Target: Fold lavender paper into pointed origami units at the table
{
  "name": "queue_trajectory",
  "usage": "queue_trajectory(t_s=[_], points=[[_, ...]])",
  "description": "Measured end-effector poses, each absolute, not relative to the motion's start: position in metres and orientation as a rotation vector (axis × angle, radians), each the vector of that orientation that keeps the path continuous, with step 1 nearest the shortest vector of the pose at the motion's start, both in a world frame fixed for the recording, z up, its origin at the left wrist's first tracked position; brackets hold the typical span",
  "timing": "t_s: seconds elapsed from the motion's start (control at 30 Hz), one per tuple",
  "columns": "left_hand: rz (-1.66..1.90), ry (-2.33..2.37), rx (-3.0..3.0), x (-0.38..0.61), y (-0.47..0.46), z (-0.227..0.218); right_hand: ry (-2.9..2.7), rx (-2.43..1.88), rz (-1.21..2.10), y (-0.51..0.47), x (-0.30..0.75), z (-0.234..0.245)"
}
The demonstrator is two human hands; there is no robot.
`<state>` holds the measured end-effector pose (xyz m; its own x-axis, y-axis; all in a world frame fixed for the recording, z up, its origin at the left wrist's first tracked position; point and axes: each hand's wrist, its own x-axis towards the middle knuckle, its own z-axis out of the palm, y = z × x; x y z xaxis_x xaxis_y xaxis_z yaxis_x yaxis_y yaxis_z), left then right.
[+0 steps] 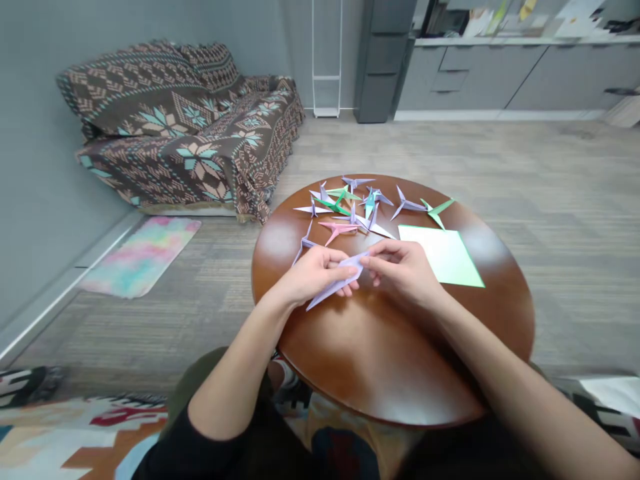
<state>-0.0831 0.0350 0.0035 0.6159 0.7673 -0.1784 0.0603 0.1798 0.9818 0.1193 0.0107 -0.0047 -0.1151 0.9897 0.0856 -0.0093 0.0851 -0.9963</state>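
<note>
A folded piece of lavender origami paper (336, 287) is held above the near middle of the round table. My left hand (320, 272) grips its body, thumb on top and fingers beneath. The fingertips of my right hand (400, 265) pinch its upper right end. One end of the paper tapers to a point toward the lower left. Just beyond my hands lie several folded paper cranes in purple, green and teal, among them a pink paper crane (338, 230). To the right of my right hand lies a stack of pale green paper sheets (443, 255).
The round brown table (380, 373) stands right in front of me. A sofa (195, 133) under a patterned cover is at the far left, with a pastel mat (143, 257) before it. Grey cabinets (480, 77) line the back wall.
</note>
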Motion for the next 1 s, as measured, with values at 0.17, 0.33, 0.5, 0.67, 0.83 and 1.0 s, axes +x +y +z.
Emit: queue_trajectory(t_s=[0.17, 0.33, 0.5, 0.67, 0.83, 1.0], points=[[0.480, 0.740, 1.474, -0.094, 0.039, 0.005, -1.401, -1.052, 1.323, 0.010, 0.121, -0.004], [0.478, 0.712, 1.629, -0.097, 0.038, 0.008, -1.446, -1.056, 1.374, 0.009, 0.120, -0.005], [0.491, 0.726, 1.704, -0.092, 0.034, 0.013, -1.481, -1.036, 1.330, 0.008, 0.120, -0.004], [0.486, 0.716, 1.700, -0.094, 0.036, 0.013, -1.452, -1.011, 1.331, 0.008, 0.120, -0.006], [0.487, 0.732, 1.626, -0.094, 0.037, 0.009, -1.375, -0.996, 1.351, 0.010, 0.119, -0.008], [0.542, 0.726, 1.567, -0.091, 0.036, 0.008, -1.447, -0.992, 1.344, 0.009, 0.120, -0.007]])
